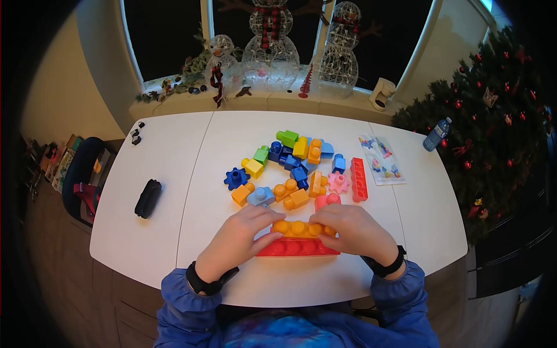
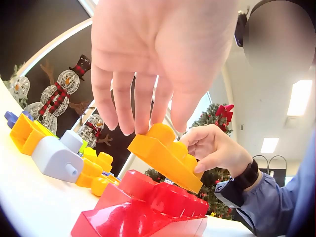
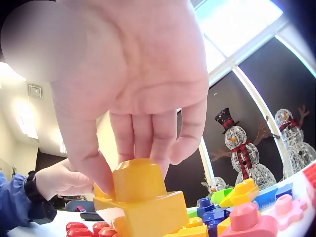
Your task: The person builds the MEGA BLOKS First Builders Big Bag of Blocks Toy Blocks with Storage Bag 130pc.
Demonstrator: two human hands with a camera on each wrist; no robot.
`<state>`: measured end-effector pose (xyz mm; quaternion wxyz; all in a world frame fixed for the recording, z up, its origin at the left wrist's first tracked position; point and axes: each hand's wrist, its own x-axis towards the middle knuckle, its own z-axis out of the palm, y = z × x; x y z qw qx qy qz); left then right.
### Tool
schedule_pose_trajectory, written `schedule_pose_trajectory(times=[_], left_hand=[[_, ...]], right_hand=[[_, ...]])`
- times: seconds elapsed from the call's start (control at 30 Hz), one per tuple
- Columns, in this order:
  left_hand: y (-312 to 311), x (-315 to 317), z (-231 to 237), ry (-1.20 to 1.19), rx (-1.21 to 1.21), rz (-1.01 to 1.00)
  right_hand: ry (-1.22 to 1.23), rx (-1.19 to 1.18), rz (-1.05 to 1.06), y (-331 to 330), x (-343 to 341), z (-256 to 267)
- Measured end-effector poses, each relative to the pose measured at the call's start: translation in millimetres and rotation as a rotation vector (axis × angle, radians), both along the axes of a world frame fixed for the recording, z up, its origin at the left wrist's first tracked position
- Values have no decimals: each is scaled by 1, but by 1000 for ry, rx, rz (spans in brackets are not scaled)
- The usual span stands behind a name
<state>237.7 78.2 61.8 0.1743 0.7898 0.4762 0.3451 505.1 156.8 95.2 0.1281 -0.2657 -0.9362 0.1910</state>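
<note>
A long yellow-orange block (image 1: 298,229) with a row of studs is held between both hands at the front of the table. The left hand (image 1: 242,232) pinches its left end and the right hand (image 1: 357,232) its right end. Just under and in front of it are red blocks (image 1: 297,248). The left wrist view shows the orange block (image 2: 165,157) tilted above the studs of the red block (image 2: 143,212), with a gap between them. In the right wrist view the right hand's thumb and fingers are on either side of the orange block (image 3: 148,212).
Beyond the hands lies a pile of loose blocks (image 1: 287,156). A red block (image 1: 358,180), a picture sheet (image 1: 383,159) and a bottle (image 1: 437,134) are on the right. A black case (image 1: 148,198) lies at left. A pink block (image 1: 328,200) sits near the right hand.
</note>
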Motion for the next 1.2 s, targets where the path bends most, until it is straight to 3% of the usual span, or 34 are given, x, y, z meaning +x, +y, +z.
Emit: schedule_pose_trajectory(times=[0.7, 0.8, 0.9, 1.0, 1.1, 1.2], left_hand=[[-1, 11, -21, 37, -8, 20], [-1, 10, -19, 44, -22, 18], [-6, 10, -12, -10, -26, 40], [-11, 9, 0, -41, -13, 62], [-12, 5, 3, -43, 9, 72], [-12, 3, 4, -43, 9, 78]], right_hand=[[91, -38, 8, 0, 6, -29], [270, 19, -85, 7, 15, -22], [222, 198, -515, 28, 29, -19], [59, 414, -807, 60, 51, -54], [-118, 197, -864, 72, 58, -73], [-94, 134, -848, 82, 71, -86]])
